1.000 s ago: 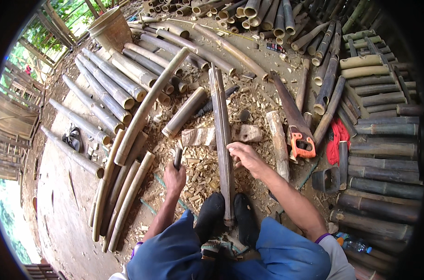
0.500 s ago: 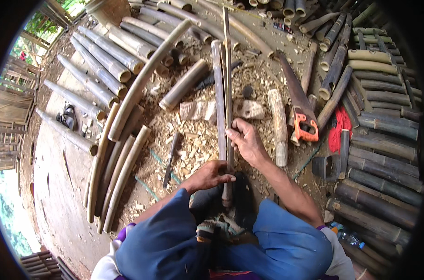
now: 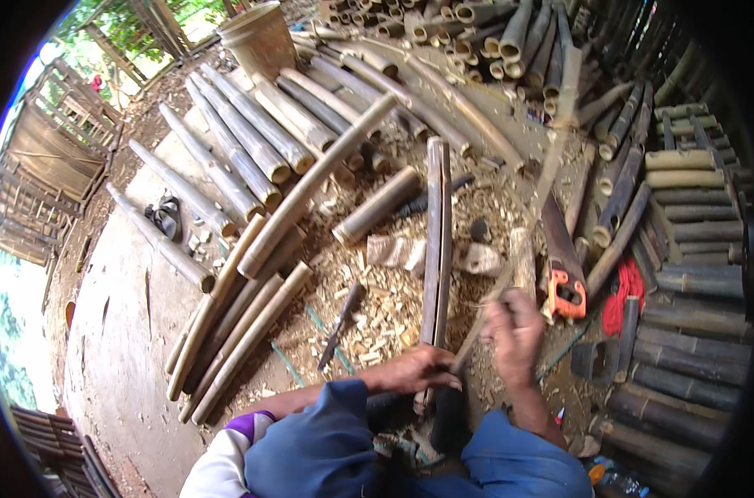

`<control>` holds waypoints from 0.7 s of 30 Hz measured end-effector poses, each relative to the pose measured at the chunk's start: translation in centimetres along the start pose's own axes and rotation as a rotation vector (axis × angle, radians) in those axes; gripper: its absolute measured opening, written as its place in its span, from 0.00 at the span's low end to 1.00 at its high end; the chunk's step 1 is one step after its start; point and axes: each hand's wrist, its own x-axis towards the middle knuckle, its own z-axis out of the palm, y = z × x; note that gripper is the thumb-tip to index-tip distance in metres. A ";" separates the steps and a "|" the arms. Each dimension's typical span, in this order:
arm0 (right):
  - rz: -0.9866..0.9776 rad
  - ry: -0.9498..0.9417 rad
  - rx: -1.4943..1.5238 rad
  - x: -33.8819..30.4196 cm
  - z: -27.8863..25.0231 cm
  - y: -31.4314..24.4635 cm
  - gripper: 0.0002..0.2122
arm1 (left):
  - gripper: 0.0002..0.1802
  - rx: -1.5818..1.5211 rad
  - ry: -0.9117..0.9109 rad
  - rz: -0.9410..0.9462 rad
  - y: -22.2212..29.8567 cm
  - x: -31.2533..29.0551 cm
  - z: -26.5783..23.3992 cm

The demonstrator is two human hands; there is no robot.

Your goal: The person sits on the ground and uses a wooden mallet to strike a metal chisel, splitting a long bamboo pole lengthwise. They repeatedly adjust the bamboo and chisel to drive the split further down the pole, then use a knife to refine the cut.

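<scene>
A split bamboo pole (image 3: 432,249) points away from me, its near end between my legs. My left hand (image 3: 412,369) is closed round it close to that end. A long thin bamboo strip (image 3: 546,178), blurred by motion, slants up and to the right, apart from the pole along most of its length. Around the strip's lower part my right hand (image 3: 514,336) is closed, its fingers smeared. Just beyond the pole's middle lies a pale wood block (image 3: 396,252). Left of the pole a dark-handled knife (image 3: 341,326) rests on wood chips.
An orange-handled saw (image 3: 567,288) lies to the right, beside a red cloth (image 3: 623,297). Curved bamboo lengths (image 3: 314,187) and straight bamboo poles (image 3: 248,124) cover the left. More bamboo (image 3: 692,286) is stacked at right. A bucket (image 3: 261,43) stands at the back.
The strip, upright alongside the pole before, now leans away to the right. My right hand has moved right with it. The whole view has shifted, with more of the background showing.
</scene>
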 end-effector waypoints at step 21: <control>0.416 -0.329 -0.283 -4.5 -5.1 10.9 0.17 | 0.23 -0.081 0.842 -0.289 5.3 4.0 -30.2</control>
